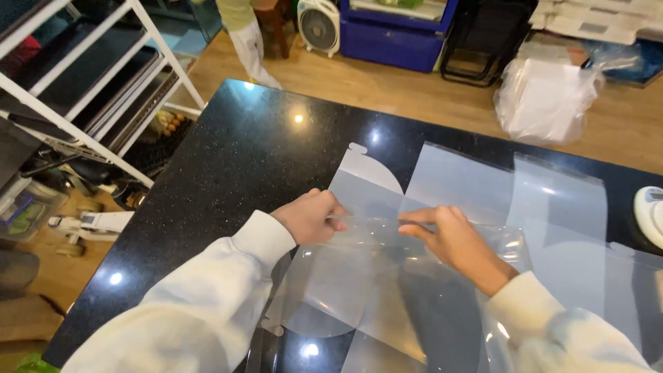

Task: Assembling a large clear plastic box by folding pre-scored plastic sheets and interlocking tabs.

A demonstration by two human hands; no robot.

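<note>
I am leaning over the black speckled table (228,166), both arms in pale sleeves, and I am working a clear plastic sheet (373,276) that is lying in front of me at the near edge. My left hand (309,217) is curling into a loose fist, with the thumb and fingertips pinching the top edge of that sheet. My right hand (452,238) is resting just beside it on the same edge, fingers pressed together and pointing toward the left hand, the tips holding the plastic down or nipping it; I cannot tell which. The two hands are sitting near each other but not touching.

The sheet is crinkling and catching the ceiling lights between my wrists, and through it I am seeing the dark table. Under and beyond it, frosted plastic cut-outs (456,183) are lying flat, one with a rounded lobe (366,169) toward the far side, others spreading off to my right and overlapping.

At the right edge of the table a small white round device (650,214) is sitting, partly cut off. To my left a white metal rack (90,76) is standing on the wooden floor (414,90). Across the room a white fan (319,26) is standing beside a blue cabinet (394,38), and a clear bag of white material (545,97) is resting on the floor.
</note>
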